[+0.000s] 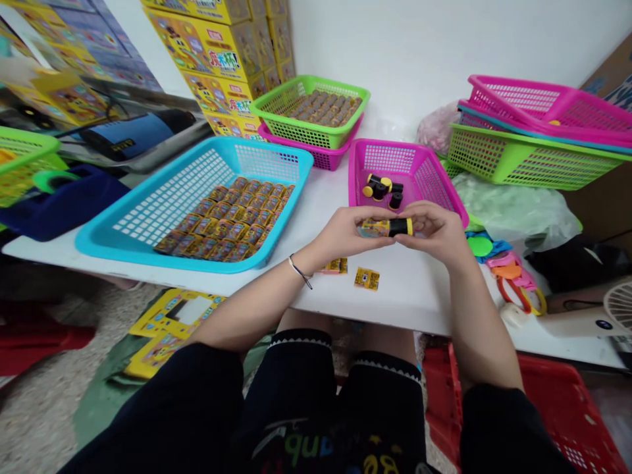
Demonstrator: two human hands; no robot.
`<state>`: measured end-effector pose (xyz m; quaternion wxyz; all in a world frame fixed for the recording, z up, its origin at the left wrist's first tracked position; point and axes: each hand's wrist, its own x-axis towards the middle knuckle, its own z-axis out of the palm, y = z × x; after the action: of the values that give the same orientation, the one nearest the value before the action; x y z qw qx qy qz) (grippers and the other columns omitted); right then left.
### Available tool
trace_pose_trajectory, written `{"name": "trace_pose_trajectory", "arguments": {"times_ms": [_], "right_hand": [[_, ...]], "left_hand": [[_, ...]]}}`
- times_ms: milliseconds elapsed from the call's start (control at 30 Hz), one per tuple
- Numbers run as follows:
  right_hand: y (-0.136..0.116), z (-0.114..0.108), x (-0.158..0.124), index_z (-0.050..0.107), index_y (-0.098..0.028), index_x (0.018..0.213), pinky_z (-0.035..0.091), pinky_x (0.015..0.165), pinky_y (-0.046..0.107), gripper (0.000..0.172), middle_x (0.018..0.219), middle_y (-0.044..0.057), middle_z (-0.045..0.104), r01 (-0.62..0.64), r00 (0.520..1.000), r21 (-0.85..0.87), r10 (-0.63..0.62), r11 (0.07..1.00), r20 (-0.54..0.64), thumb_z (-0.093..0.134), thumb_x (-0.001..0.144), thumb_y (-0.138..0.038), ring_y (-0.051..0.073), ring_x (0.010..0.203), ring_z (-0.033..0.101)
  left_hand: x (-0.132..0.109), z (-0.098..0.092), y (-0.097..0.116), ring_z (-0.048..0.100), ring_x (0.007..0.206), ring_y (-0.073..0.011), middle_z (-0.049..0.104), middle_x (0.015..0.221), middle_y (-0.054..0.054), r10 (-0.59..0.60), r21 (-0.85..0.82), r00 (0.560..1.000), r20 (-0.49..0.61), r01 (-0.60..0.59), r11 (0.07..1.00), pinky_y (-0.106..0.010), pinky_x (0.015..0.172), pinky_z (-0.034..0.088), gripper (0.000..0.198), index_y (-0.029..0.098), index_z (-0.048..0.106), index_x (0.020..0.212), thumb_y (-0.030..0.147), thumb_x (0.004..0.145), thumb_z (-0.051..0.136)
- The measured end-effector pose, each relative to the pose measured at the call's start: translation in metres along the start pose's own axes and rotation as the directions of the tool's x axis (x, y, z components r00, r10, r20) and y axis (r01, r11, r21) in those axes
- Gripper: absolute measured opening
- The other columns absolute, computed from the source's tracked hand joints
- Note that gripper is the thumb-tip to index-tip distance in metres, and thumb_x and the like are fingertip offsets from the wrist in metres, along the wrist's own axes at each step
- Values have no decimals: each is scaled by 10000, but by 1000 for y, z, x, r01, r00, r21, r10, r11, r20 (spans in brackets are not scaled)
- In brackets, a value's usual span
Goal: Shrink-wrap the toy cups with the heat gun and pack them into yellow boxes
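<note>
yellow-and-black roll [384, 228] sits level above the counter [409, 303], just in front of the pink basket [390, 158], pinched evenly at both ends: the left hand [340, 237] grips the yellow end, the right hand [432, 232] the black end.

1. The left forearm [247, 313] and the right forearm [481, 322] were extended forward from the lower corners of the view and were angled inward toward each other.
2. The left wrist [300, 268] was slightly bent, and the left hand [340, 237] was turned inward with its back facing up.
3. The right hand [432, 234] was raised level with the left hand, in a mirrored pose.
4. The fingers [378, 220] of both hands were curled in a closed grip and were brought close together at the centre.
</note>
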<state>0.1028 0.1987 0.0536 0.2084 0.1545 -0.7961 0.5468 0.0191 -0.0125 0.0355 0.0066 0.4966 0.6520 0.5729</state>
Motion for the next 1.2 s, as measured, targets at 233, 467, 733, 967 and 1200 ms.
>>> {"name": "trace_pose_trajectory", "arguments": {"times_ms": [233, 467, 733, 967, 1200], "right_hand": [[4, 11, -1, 778, -241, 990, 575, 641, 296, 441, 956, 50, 699, 38, 998, -86, -33, 996, 58, 916, 690, -535, 141, 724, 646], [5, 12, 0, 767, -239, 1046, 641, 744, 345, 472, 1078, 88, 703, 70, 997, -163, -75, 984, -21, 895, 717, -552, 197, 897, 699], [0, 6, -4, 753, -209, 1015, 642, 734, 283, 438, 894, 23, 766, -109, 994, 122, 111, 986, -11, 938, 671, -406, 133, 754, 716], [3, 24, -1, 732, -184, 843, 648, 693, 309, 496, 795, 28, 764, -264, 949, 166, 287, 950, -134, 978, 554, -503, 153, 687, 721], [18, 33, -2, 680, -223, 983, 650, 902, 425, 521, 1096, 98, 742, 96, 956, -238, -156, 967, -249, 815, 755, -672, 251, 1060, 727]], "left_hand": [[-1, 4, -4, 744, 1045, -187, 742, 1172, -84, 141, 119, 990, 2, -140, 983, -288, 920, 579, 460, 189, 585, 1246, 329, 862, 795], [0, -5, 2, 748, 1128, -232, 755, 1188, -92, 28, 173, 998, 48, -35, 984, -308, 958, 572, 646, 209, 442, 1453, 370, 909, 752], [-3, -2, -2, 716, 1217, -243, 712, 1311, -111, 102, 199, 990, 94, -119, 973, -328, 976, 582, 578, 229, 417, 1489, 301, 977, 674], [-1, -2, -13, 706, 1185, -210, 702, 1327, -106, 234, 395, 969, 83, -248, 884, -353, 1037, 560, 427, 208, 539, 1396, 211, 984, 653], [-1, 2, -16, 755, 1066, -246, 738, 1206, -95, 40, 153, 992, -120, -22, 988, -337, 899, 593, 866, 257, 289, 1595, 434, 904, 781]]}}
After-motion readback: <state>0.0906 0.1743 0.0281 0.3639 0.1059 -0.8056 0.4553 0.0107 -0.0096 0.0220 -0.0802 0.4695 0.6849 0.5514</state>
